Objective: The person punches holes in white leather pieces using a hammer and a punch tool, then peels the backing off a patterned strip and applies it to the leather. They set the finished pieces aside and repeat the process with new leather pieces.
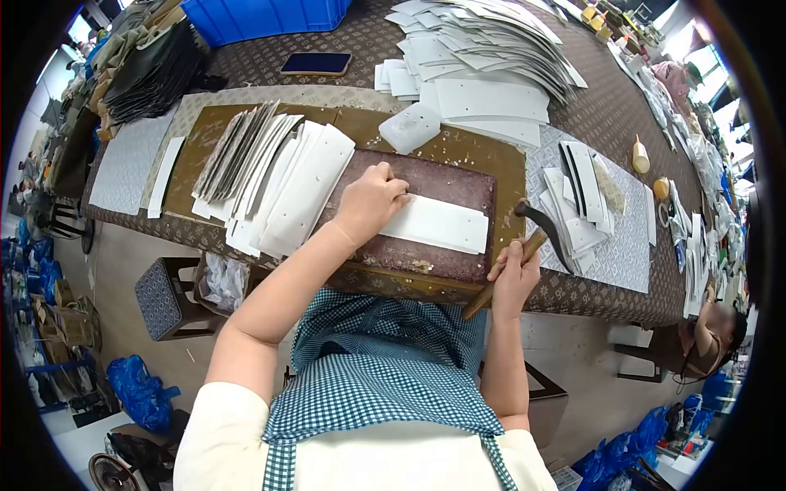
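A white rectangular strip (442,224) with small holes near its right end lies on the dark reddish work block (458,182). My left hand (372,204) rests at the strip's left end, its fingers curled together. Whatever is inside those fingers is hidden. To the right of the block, my right hand (514,280) grips a hammer (534,244) by its wooden handle. The hammer's dark curved metal head points up and to the right, apart from the strip. A stack of white punched pieces (307,192) leans just left of my left forearm.
A translucent white block (409,127) sits behind the work block among scattered white bits. Large piles of white sheets (491,98), a phone (316,64) and a blue crate (262,20) lie farther back. More cut pieces (583,196) are at right; a person (711,340) is far right.
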{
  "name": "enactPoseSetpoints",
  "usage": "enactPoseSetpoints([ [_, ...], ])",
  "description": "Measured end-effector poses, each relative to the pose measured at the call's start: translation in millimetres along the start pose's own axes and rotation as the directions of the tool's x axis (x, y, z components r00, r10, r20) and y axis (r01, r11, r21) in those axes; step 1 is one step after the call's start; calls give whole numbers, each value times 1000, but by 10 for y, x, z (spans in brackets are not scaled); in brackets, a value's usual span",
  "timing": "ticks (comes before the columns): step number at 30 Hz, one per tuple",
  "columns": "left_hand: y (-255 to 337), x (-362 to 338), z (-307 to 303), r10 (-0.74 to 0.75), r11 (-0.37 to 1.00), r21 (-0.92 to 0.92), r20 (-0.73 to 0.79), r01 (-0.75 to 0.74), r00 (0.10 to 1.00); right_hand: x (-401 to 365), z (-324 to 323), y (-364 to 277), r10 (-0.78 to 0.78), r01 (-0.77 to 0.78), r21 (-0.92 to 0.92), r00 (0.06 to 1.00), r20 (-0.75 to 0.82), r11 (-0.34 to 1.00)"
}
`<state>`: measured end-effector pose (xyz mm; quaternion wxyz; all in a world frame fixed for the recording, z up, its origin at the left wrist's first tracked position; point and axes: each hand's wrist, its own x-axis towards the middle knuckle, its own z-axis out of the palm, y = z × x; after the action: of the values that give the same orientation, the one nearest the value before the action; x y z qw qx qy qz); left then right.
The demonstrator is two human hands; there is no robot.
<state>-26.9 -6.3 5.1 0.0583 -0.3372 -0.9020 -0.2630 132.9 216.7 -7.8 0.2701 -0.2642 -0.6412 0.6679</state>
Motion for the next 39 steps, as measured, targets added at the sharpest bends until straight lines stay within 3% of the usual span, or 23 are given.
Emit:
enactPoseSetpoints([
  [6, 29, -40, 140, -10, 1000, 15, -96, 12, 995, -104, 197, -295, -22, 20, 19, 995, 95, 1000],
  [8, 84, -53, 101, -47, 999, 16, -102, 49, 994, -135, 336, -382, 52, -56, 16, 983, 173, 998],
  [12, 37, -98, 71, -8, 1000, -13, -328, 3, 945, -99, 584, -327, 66, -77, 12, 916, 395, 997],
  [14, -13, -124, -46, -222, 906, -408, -227, 115, 948, -86, 670, -247, 85, -73, -44, 889, 451, 996],
  [15, 6, -130, -111, -330, 765, -614, -116, 194, 937, -108, 710, -227, 84, -61, -66, 885, 458, 996],
  [19, -22, -242, -122, -402, 617, -782, -212, 93, 891, -156, 761, -68, 93, -70, -71, 907, 410, 995],
  [22, -43, -387, -133, -397, 535, -835, -114, 129, 911, -183, 775, -84, 96, -74, -72, 922, 375, 995],
  [25, -69, -521, -226, -402, 734, -650, -180, 198, 898, -183, 771, -85, 90, -71, -64, 920, 381, 995],
  [26, -166, -563, -149, -358, 798, -585, -264, 147, 896, -175, 760, -70, 90, -71, -62, 920, 381, 996],
  [29, -234, -647, -178, -334, 871, -455, -271, 186, 903, -146, 748, -15, 95, -79, -57, 915, 392, 995],
  [32, -200, -644, -148, -274, 906, -405, -337, 124, 901, -148, 746, -11, 92, -73, -64, 916, 390, 995],
  [36, -150, -577, -203, -301, 893, -431, -353, 132, 886, -167, 771, -37, 99, -98, -22, 922, 374, 995],
  [38, -75, -530, -251, -389, 789, -594, -279, 161, 878, -184, 779, -90, 131, -122, -47, 919, 372, 991],
  [39, -75, -501, -243, -392, 791, -584, -258, 181, 883, -194, 786, -140, 170, -161, -56, 915, 365, 985],
])
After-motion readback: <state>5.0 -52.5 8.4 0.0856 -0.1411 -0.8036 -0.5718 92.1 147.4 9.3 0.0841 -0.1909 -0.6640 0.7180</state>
